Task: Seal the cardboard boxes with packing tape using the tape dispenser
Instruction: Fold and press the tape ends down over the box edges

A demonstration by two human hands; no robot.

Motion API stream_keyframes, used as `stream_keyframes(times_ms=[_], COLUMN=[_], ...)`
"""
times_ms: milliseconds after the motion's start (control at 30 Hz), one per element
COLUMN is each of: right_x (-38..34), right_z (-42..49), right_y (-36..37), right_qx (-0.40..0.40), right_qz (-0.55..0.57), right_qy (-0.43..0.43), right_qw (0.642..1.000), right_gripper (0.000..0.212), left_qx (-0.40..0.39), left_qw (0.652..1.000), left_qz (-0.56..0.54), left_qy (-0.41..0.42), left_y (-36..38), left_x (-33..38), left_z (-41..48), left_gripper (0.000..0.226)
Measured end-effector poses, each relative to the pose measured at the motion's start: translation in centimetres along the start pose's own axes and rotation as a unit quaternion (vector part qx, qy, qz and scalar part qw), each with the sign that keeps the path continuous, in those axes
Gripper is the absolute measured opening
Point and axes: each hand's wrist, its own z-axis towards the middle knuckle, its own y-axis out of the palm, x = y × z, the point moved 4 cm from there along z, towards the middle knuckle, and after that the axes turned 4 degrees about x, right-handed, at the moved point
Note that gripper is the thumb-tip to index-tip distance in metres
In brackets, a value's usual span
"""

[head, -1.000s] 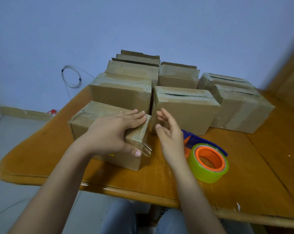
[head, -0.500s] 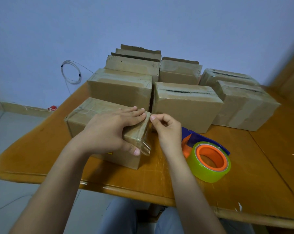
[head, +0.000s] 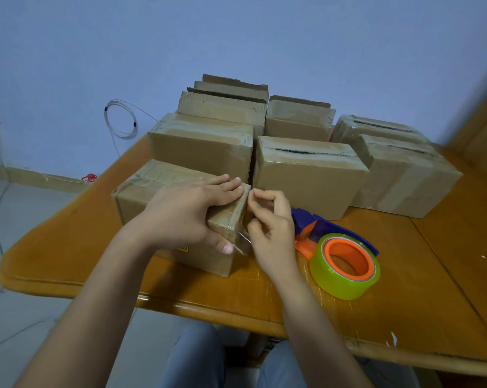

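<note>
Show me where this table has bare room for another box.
Bare table lies right of the tape dispenser and left of the near box. The back is packed with cardboard boxes; left hand and right hand crowd its corner.

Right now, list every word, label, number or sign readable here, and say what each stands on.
Nothing here can be read.
Yellow sticker on the near box front: print too small, and partly hidden under the left hand.
Clear tape pinched by the right hand: no print.
Other boxes, tape dispenser: no print shows.
</note>
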Motion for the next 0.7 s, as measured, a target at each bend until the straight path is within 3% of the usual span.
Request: stream_keyframes(times_ms=[233,433,700], right_x=[-0.8,-2.2,-1.8], right_z=[-1.2,-3.3,-3.2], right_y=[-1.9,-1.6,-1.8], right_qx=[0.084,0.038,0.056], right_qz=[0.047,0.094,0.073], right_qy=[-0.008,-0.047,-0.030], right_qw=[0.995,0.994,0.995], right_gripper=[0.031,0.026,0.015], left_qx=[-0.004,0.008,0.030], left_qw=[1.000,0.999,0.997], left_qz=[0.010,0.024,0.055], left_qy=[-0.002,-0.029,-0.041], left_y=[-0.1,0.5,0.9], left_x=[0.0,0.5,1.2], left_z=[0.0,0.3,0.6], left_gripper=[0.106,0.106,0.097])
